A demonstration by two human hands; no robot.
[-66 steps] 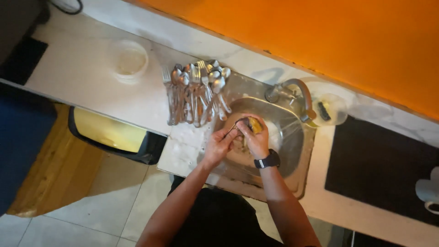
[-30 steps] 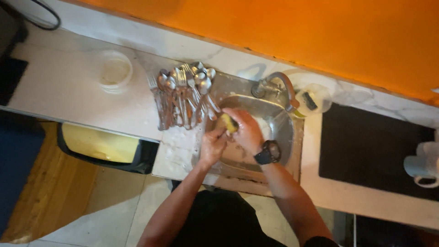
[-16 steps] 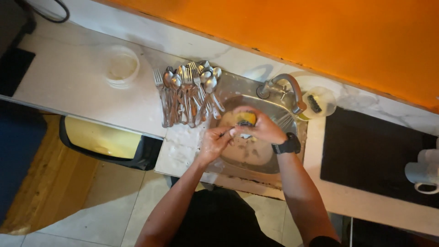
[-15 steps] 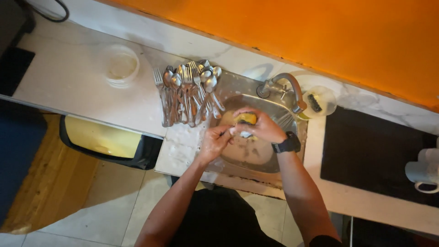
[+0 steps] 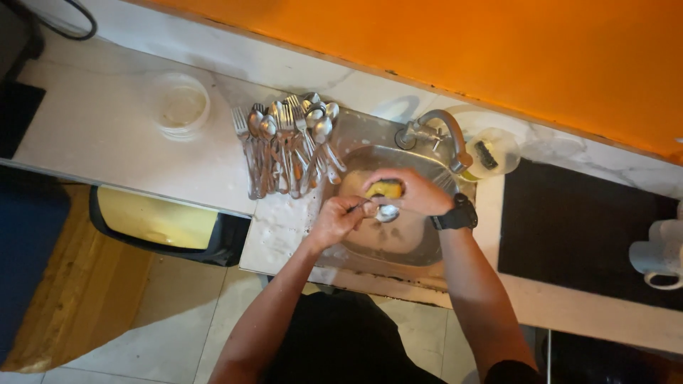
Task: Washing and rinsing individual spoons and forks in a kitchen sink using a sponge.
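Two hands work over a steel sink (image 5: 420, 245): left hand (image 5: 338, 219) gripping a spoon (image 5: 385, 212), right hand (image 5: 413, 192) closed round a yellow sponge (image 5: 385, 189), cutlery (image 5: 284, 146) drying on the worktop (image 5: 107, 135).

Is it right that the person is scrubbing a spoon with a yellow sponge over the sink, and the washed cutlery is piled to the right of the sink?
Not quite. In the head view the cutlery lies to the left of the sink, not the right. The rest holds: the left hand holds a spoon, and the right hand presses a yellow sponge to it over the sink.
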